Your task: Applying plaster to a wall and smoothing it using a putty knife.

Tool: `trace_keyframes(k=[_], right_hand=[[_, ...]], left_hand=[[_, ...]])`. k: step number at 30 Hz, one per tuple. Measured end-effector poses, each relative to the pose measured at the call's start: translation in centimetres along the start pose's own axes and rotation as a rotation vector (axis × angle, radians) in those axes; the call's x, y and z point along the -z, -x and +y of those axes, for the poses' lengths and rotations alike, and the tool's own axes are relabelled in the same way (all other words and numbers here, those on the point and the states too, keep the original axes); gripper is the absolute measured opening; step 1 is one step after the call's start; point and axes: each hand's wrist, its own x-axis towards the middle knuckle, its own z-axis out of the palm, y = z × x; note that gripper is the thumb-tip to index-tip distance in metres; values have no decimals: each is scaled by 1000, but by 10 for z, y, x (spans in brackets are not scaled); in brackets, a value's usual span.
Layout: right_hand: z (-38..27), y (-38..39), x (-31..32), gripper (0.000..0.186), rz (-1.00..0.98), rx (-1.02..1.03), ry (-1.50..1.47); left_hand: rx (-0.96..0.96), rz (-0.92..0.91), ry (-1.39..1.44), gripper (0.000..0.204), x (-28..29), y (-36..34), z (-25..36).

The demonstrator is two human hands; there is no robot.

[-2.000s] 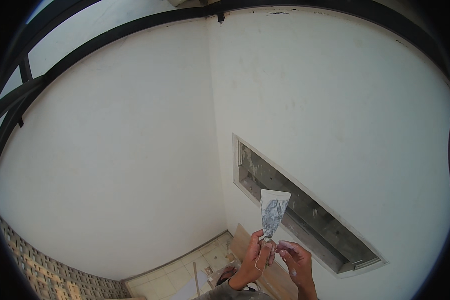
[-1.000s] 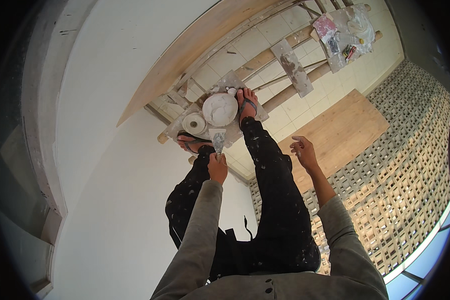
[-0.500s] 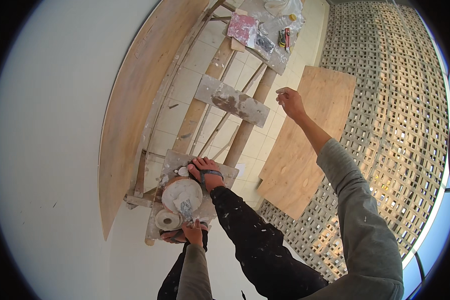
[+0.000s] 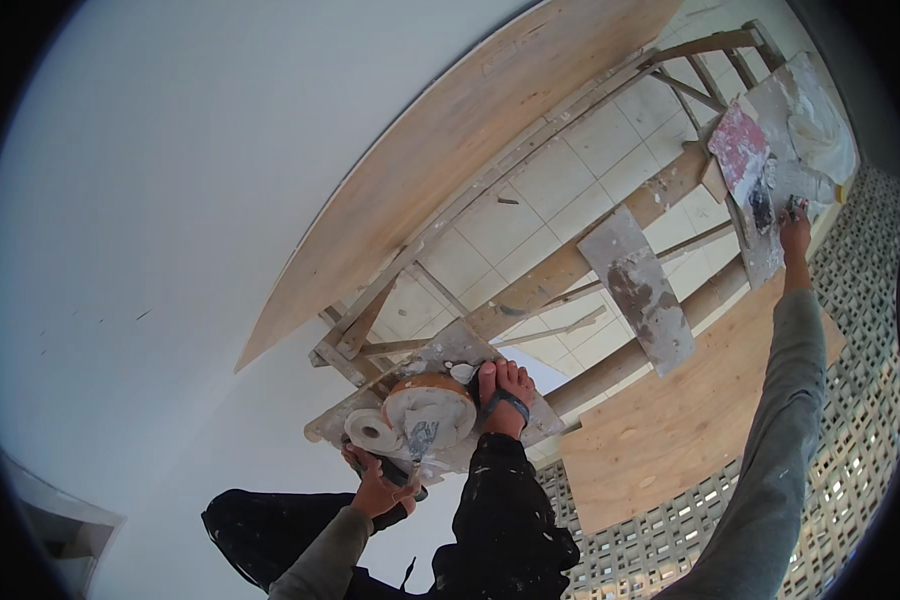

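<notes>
White roll of tape (image 4: 385,431) farthest left on a spattered board (image 4: 452,345), the left foot partly hidden below it. Left hand (image 4: 378,492) low, just below the roll, fingers loosely bent around the handle end of a putty knife (image 4: 423,437); cannot tell whether they clasp it or only touch. The knife lies up and a little right of those fingers, long axis running away from the person, handle near, blade on the white paste in an orange-sided tub (image 4: 428,382). Left hand is by far the nearer to it; the right is well apart. Right foot (image 4: 504,405) just beside the tub. Onward right: a stained plank (image 4: 635,290) across two poles, then a pink-faced board (image 4: 739,150) with white smears. Right arm at full reach: right hand (image 4: 795,236) over a small dark hand tool (image 4: 797,207), which sits right at the fingertips, on the side away from the wrist. Fingers bent; too small to tell how far closed, or the tool's axis. Clear bottle (image 4: 802,181) touching or just beyond.
</notes>
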Motion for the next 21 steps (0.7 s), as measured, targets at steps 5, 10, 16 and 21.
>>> trace_keyframes(k=[5,10,16,21], right_hand=[[76,-113,12,39,20,356,387],[17,-14,24,47,-176,-626,-387],[-138,233,87,39,-195,-887,-788],[-293,407,157,16,-676,-834,-953]], left_hand=[[182,-67,-58,85,61,48,14],[95,132,-48,61,48,88,38],[-217,386,142,43,26,172,59],[-264,378,722,34,48,267,63]])
